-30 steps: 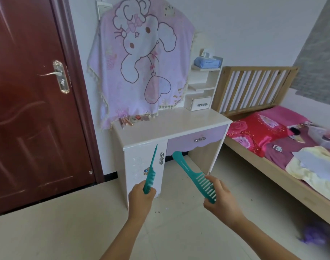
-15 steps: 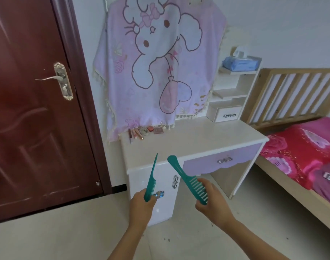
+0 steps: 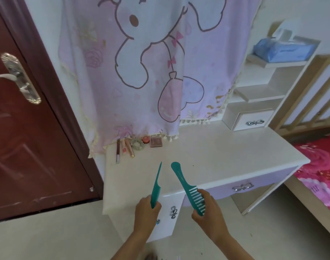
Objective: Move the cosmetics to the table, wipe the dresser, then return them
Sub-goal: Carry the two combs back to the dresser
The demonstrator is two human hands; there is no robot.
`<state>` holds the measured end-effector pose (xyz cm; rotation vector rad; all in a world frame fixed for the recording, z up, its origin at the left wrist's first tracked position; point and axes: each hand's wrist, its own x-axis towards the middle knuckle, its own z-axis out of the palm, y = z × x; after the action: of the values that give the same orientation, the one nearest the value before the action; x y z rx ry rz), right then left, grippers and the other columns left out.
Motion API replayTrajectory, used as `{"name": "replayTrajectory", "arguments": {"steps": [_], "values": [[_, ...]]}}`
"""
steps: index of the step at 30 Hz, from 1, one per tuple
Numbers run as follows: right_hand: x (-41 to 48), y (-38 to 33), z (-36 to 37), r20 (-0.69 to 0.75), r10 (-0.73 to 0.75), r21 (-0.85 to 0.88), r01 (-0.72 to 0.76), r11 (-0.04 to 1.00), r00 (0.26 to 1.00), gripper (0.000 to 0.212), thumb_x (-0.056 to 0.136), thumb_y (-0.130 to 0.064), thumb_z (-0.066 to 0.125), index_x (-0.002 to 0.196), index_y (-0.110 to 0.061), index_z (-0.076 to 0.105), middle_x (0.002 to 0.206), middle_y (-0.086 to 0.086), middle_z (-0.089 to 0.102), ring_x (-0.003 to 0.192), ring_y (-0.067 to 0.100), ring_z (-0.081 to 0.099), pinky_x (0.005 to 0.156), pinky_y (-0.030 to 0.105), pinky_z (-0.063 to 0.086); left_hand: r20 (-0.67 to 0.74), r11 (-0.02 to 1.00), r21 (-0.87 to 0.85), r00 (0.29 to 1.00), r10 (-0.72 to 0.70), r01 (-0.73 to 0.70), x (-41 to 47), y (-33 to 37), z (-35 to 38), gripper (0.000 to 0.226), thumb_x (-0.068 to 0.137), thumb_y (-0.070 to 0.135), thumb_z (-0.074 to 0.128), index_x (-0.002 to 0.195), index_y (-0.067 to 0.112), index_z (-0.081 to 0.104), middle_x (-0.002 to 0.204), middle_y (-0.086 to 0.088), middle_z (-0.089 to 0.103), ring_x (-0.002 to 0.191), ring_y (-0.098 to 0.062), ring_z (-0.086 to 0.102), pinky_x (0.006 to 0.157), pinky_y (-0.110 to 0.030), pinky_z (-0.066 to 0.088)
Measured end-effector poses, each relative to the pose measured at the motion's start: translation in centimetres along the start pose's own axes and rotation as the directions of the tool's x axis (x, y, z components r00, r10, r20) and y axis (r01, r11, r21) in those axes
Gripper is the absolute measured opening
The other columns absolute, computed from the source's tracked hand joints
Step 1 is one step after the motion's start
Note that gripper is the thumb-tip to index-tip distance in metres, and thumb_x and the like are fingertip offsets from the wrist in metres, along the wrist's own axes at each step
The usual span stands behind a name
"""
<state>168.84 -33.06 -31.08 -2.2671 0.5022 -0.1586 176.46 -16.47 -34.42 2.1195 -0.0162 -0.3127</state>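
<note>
Dresser (image 3: 226,156) nearer; combs (image 3: 186,186) point toward it.

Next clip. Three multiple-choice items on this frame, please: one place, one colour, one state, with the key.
1. Where on the dresser top do the cosmetics lie? A. back left; B. front right corner; C. front middle.
2. What colour are the tail comb and the wide-tooth comb? A. red; B. teal; C. white.
3. What is the right hand doing? A. hanging empty; B. gripping the wide-tooth comb; C. lying flat on the dresser.
Key: 1 A, beside the cloth's hem; 2 B, both plainly teal; 3 B, fingers curl round its toothed end.
</note>
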Motion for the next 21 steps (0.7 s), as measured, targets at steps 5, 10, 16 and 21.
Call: {"name": "replayTrajectory", "arguments": {"steps": [5, 10, 16, 21], "values": [[6.3, 1.2, -0.8, -0.031, 0.075, -0.016, -0.075, 0.997, 0.997, 0.058, 0.067, 0.003, 0.063, 0.12, -0.016, 0.048, 0.094, -0.005, 0.056, 0.087, 0.018, 0.056, 0.071, 0.021, 0.047, 0.016, 0.999, 0.043, 1.0, 0.0, -0.001, 8.4, 2.3, 3.4, 0.035, 0.086, 0.012, 0.052, 0.057, 0.018, 0.032, 0.06, 0.001, 0.036, 0.05, -0.008, 0.03, 0.046, -0.019, 0.023], [12.0, 0.9, -1.6, -0.042, 0.107, -0.049, -0.109, 0.993, 0.993, 0.064, 0.069, 0.002, 0.064, 0.126, -0.016, 0.041, 0.098, -0.005, 0.048, 0.095, 0.018, 0.049, 0.079, 0.021, 0.041, 0.007, 0.966, 0.252, 0.998, -0.065, 0.061, 15.4, 4.2, 5.8, 0.022, 0.089, 0.028, 0.049, 0.081, 0.008, 0.053, 0.079, -0.007, 0.056, 0.064, -0.017, 0.052, 0.058, -0.027, 0.043], [16.3, 2.3, -1.4, -0.035, 0.162, -0.044, -0.163, 0.986, 0.986, 0.063, 0.069, 0.0, 0.067, 0.126, -0.014, 0.042, 0.099, -0.003, 0.05, 0.095, 0.019, 0.052, 0.081, 0.024, 0.047, 0.029, 0.781, 0.624, 0.999, -0.032, 0.007, 19.0, 5.2, 6.9, 0.033, 0.093, 0.036, 0.036, 0.111, 0.013, 0.05, 0.107, 0.0, 0.058, 0.09, -0.016, 0.062, 0.07, -0.027, 0.047], [20.0, 3.4, -0.8, 0.069, 0.077, -0.081, -0.071, 0.994, 0.995, 0.061, 0.071, -0.002, 0.068, 0.126, -0.013, 0.044, 0.103, -0.002, 0.049, 0.093, 0.015, 0.048, 0.074, 0.01, 0.039, 0.004, 0.69, 0.723, 0.999, -0.032, 0.019, 21.6, 6.3, 7.9, 0.041, 0.095, 0.034, 0.032, 0.125, 0.007, 0.041, 0.117, -0.003, 0.051, 0.096, -0.018, 0.062, 0.075, -0.027, 0.048]]}}
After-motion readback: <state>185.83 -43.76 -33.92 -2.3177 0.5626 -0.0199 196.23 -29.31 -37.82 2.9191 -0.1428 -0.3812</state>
